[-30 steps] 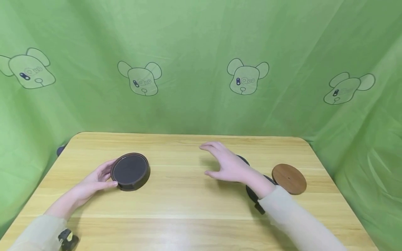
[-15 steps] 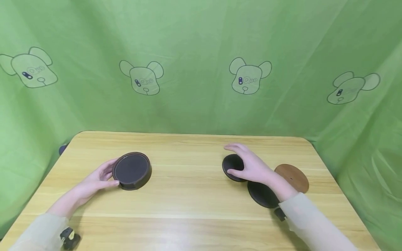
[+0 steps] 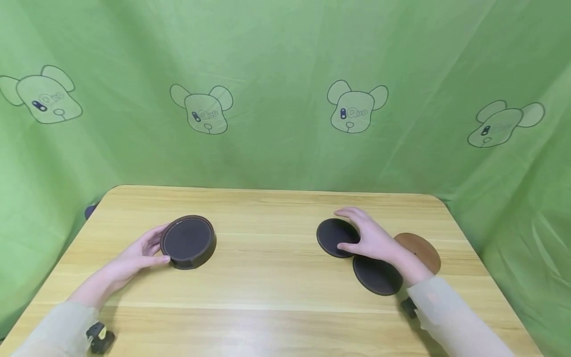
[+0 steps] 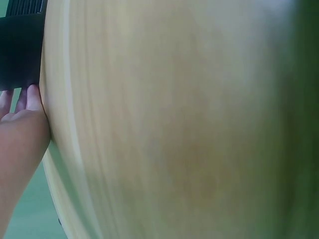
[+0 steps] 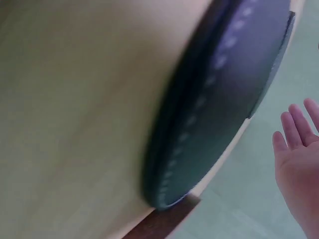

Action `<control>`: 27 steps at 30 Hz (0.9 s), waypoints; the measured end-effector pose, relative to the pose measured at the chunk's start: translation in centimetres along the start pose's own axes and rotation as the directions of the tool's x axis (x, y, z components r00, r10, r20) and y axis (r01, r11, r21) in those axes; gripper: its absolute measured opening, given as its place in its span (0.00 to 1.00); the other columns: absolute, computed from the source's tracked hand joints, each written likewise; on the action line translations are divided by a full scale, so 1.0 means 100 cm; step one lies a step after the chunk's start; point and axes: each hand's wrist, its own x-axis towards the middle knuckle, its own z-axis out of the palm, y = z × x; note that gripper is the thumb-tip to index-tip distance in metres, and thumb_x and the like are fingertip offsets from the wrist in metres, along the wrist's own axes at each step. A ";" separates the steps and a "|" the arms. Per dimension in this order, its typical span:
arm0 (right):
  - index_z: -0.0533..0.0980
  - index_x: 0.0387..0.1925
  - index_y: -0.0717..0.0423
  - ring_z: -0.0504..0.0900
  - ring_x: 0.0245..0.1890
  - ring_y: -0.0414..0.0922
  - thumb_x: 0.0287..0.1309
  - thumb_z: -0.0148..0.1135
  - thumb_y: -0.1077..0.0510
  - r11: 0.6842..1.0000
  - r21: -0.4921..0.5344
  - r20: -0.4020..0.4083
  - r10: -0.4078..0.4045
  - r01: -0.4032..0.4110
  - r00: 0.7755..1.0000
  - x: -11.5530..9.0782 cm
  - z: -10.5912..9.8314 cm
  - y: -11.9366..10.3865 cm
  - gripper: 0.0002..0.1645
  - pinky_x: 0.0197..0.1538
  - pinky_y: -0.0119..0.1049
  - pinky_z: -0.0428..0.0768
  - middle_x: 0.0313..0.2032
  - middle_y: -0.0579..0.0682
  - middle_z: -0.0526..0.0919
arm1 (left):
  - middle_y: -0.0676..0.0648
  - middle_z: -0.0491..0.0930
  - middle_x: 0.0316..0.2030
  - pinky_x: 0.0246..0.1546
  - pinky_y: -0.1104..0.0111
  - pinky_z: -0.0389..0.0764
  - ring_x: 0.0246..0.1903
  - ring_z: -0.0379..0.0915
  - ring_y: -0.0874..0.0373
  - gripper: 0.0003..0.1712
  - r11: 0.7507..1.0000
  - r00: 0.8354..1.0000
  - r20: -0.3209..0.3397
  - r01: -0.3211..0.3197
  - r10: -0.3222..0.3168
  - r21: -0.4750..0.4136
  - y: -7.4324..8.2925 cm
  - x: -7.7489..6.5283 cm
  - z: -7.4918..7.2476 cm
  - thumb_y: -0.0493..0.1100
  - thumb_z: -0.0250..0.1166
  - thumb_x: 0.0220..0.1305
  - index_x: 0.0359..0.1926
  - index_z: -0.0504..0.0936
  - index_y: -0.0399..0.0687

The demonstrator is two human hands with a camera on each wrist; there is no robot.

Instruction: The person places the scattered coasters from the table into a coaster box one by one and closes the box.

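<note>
At the left of the table, a dark round coaster holder point(image 3: 193, 259) has a black coaster point(image 3: 187, 240) lying at its top. My left hand point(image 3: 138, 255) holds the holder's left side, thumb in front and fingers behind; the left wrist view shows fingertips against the holder's dark wall point(image 4: 20, 52). On the right, my right hand point(image 3: 372, 240) hovers with spread, lightly bent fingers over a black round coaster point(image 3: 332, 237). A second black coaster point(image 3: 376, 277) lies just nearer, under the wrist. In the right wrist view a stitched edge shows on a dark coaster point(image 5: 224, 104).
A brown round wooden disc point(image 3: 421, 250) lies at the right, partly behind my right forearm. The wooden table point(image 3: 250, 287) has rounded far corners. A green curtain point(image 3: 276, 148) with printed bear heads hangs around its back and sides.
My right hand has moved right from mid-table to above the black coasters, which have come into fuller view. My left hand stays at the coaster holder.
</note>
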 end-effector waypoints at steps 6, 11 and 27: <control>0.71 0.70 0.65 0.69 0.72 0.67 0.50 0.83 0.54 1.000 0.009 0.026 -0.004 0.004 1.000 -0.001 0.000 0.008 0.49 0.72 0.68 0.69 0.70 0.65 0.73 | 0.73 0.70 0.61 0.60 0.88 0.69 0.59 0.70 0.85 0.52 1.000 1.000 0.002 -0.002 0.002 0.003 -0.001 0.000 -0.001 0.32 0.69 0.67 0.83 0.48 0.32; 0.70 0.72 0.67 0.66 0.73 0.69 0.48 0.85 0.50 1.000 0.001 0.078 0.024 -0.024 0.997 -0.002 0.000 0.010 0.54 0.73 0.70 0.68 0.72 0.68 0.70 | 0.72 0.70 0.62 0.60 0.88 0.69 0.59 0.70 0.84 0.52 1.000 1.000 0.004 -0.004 0.004 -0.004 -0.001 0.000 -0.001 0.32 0.69 0.67 0.83 0.48 0.33; 0.70 0.74 0.59 0.63 0.74 0.68 0.45 0.86 0.44 0.995 -0.078 0.161 0.071 -0.059 0.984 -0.003 0.010 0.013 0.59 0.69 0.67 0.72 0.74 0.67 0.67 | 0.72 0.70 0.62 0.60 0.88 0.70 0.59 0.70 0.84 0.52 1.000 1.000 0.002 -0.012 0.012 -0.005 -0.001 0.000 0.000 0.31 0.69 0.67 0.82 0.47 0.31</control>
